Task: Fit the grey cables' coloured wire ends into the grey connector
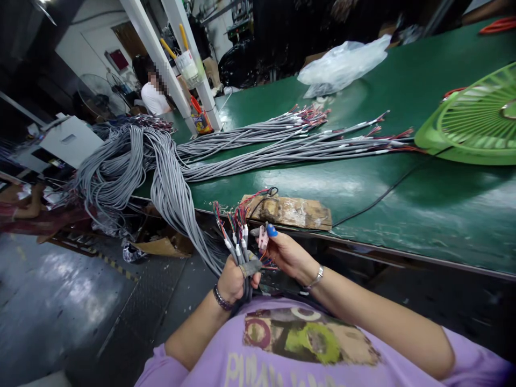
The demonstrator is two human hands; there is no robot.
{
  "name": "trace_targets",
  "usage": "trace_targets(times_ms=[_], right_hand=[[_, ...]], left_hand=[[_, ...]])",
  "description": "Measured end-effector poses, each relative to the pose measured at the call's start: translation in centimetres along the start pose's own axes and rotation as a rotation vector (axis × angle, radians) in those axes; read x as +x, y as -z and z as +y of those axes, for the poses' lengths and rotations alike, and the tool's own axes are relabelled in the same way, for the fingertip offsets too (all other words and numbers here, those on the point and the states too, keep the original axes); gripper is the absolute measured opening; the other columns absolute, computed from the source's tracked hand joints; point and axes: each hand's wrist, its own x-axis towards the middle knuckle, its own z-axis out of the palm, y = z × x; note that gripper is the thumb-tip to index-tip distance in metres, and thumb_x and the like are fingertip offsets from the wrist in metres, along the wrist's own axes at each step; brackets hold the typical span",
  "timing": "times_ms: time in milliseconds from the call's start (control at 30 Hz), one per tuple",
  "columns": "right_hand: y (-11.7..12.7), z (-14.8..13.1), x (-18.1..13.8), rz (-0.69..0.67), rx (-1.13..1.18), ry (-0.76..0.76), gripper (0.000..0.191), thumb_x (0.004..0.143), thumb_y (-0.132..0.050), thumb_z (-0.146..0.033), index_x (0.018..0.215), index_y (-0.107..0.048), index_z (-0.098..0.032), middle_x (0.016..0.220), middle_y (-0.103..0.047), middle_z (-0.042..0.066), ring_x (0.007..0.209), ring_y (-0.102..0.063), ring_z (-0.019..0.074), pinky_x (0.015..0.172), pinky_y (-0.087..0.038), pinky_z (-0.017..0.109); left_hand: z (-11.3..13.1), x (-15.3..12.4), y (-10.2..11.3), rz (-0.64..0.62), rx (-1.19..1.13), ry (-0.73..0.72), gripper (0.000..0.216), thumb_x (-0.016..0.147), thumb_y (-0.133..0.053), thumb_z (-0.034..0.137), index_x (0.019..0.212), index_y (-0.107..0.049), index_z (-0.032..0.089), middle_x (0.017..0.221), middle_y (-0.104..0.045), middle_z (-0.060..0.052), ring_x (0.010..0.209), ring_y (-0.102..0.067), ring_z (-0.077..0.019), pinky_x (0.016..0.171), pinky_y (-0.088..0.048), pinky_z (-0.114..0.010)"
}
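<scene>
My left hand (234, 279) is closed round a bunch of grey cables (241, 253), whose stripped ends with red, green and white wires fan upward. My right hand (284, 251) sits just to the right of that bunch, fingers pinched near the wire ends; one fingertip wears a blue cap (272, 230), and what it pinches is too small to name. The gripped cables run back left into a thick hanging grey cable bundle (169, 183). Both hands hover in front of the green table's edge (363, 244), above my purple shirt.
More grey cables with red-tipped ends (306, 142) lie across the green table. A worn wooden block (290, 210) with a black cord sits at the near edge. A green fan grille (475, 118) and a plastic bag (342, 64) lie farther off. Another person (155, 91) sits far left.
</scene>
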Motion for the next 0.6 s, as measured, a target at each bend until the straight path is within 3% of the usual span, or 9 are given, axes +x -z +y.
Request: trace_targets(times_ms=[167, 400, 600], right_hand=[[0.2, 0.0, -0.1, -0.011, 0.017, -0.024, 0.038, 0.063, -0.072, -0.054, 0.071, -0.064, -0.017, 0.064, -0.059, -0.001, 0.057, -0.051, 0.0095, 0.056, -0.042, 0.022], [0.5, -0.5, -0.9, -0.118, 0.013, -0.148, 0.045, 0.075, -0.055, -0.062, 0.08, -0.063, -0.018, 0.071, -0.061, 0.002, 0.059, -0.054, 0.0111, 0.056, -0.046, 0.023], [0.4, -0.8, -1.5, -0.074, -0.004, -0.08, 0.026, 0.072, -0.069, -0.042, 0.077, -0.064, -0.017, 0.067, -0.058, 0.0, 0.058, -0.051, 0.0099, 0.058, -0.046, 0.023]], left_hand=[[-0.1, 0.0, 0.0, 0.001, -0.009, -0.005, 0.029, 0.061, -0.073, 0.035, 0.06, -0.052, 0.015, 0.037, -0.051, 0.004, 0.03, -0.041, -0.0068, 0.031, -0.032, -0.017], [-0.2, -1.0, -0.1, 0.042, 0.016, -0.043, 0.031, 0.062, -0.073, 0.039, 0.062, -0.054, 0.015, 0.038, -0.052, 0.003, 0.03, -0.041, -0.0071, 0.033, -0.034, -0.018], [-0.4, -2.4, -0.9, 0.082, 0.084, -0.14, 0.035, 0.071, -0.067, 0.041, 0.052, -0.054, 0.014, 0.042, -0.053, 0.001, 0.038, -0.047, -0.0079, 0.039, -0.035, -0.019]])
